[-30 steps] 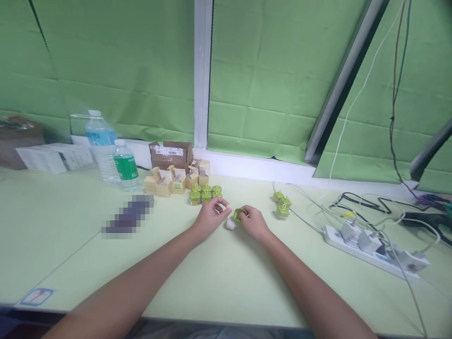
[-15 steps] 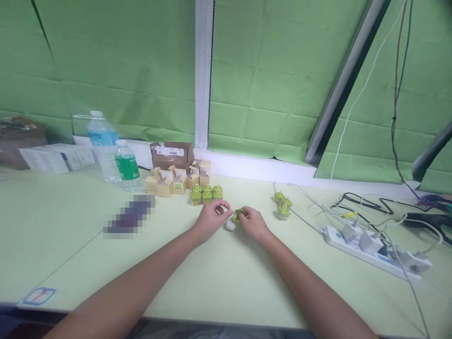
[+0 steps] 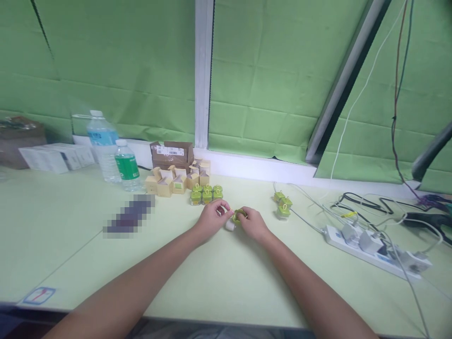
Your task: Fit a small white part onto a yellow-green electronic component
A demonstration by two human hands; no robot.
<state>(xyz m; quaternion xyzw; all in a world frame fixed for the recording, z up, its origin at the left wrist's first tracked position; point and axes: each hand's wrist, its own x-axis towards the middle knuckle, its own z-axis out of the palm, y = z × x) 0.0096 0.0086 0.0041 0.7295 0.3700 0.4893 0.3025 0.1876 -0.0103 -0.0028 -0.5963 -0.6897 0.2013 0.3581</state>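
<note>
My left hand rests on the pale green table with thumb and fingers pinched on something tiny that I cannot make out. Close beside it, my right hand is closed on a small green piece. A small white piece lies on the table between the two hands. A cluster of green-topped little items stands just beyond my left hand, and three more sit to the right of my right hand.
Small tan boxes and a brown carton stand behind the green items. Two water bottles are at the left, white boxes farther left. A power strip with plugs and loose cables lies at the right.
The hands have stayed nearly still, drawing very slightly closer together over the white piece.
</note>
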